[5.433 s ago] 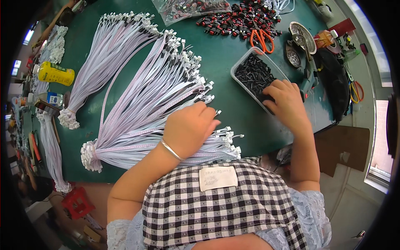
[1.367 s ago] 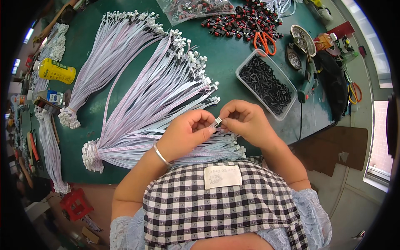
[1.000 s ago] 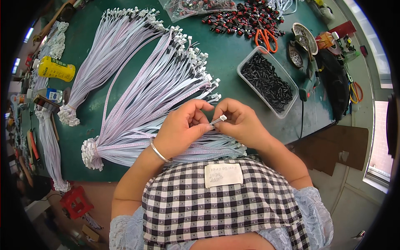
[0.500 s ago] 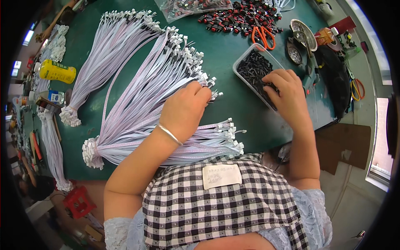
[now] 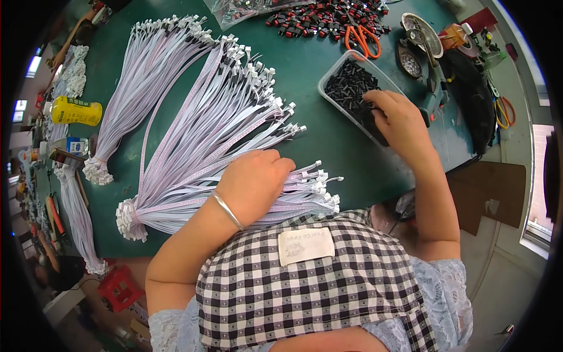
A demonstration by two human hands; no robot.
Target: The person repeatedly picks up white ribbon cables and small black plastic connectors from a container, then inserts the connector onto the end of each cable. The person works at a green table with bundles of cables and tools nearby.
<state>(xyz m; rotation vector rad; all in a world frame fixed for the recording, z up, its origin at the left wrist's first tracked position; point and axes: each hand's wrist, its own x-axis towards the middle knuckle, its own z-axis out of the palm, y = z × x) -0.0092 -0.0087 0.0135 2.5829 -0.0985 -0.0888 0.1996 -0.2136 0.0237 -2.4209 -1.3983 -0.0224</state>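
Two bare hands work well apart over a dark green table top [image 5: 328, 146]. Left hand [image 5: 253, 183], with a thin silver bangle [image 5: 227, 210] at the wrist, rests palm down, fingers curled, on a fanned bundle of flat lilac ribbon cables with small white end connectors [image 5: 193, 164]; whether the fingers pinch a cable cannot be told. Right hand [image 5: 400, 120] reaches into a clear rectangular plastic tray [image 5: 332, 76] of small black connector housings [image 5: 352, 85], fingertips down among the parts; whether it grips one is hidden. The tray stands to the right of the cable fan, near the table's right edge. A second lilac cable bundle [image 5: 138, 82] lies further left. Beyond the tray lie orange-handled scissors [image 5: 362, 40] beside a scatter of small red-and-black parts [image 5: 316, 20]. A yellow bottle [image 5: 75, 111] lies on its side at the table's left edge. A black-and-white checked cloth [image 5: 305, 293] covers the lap at the lower edge.
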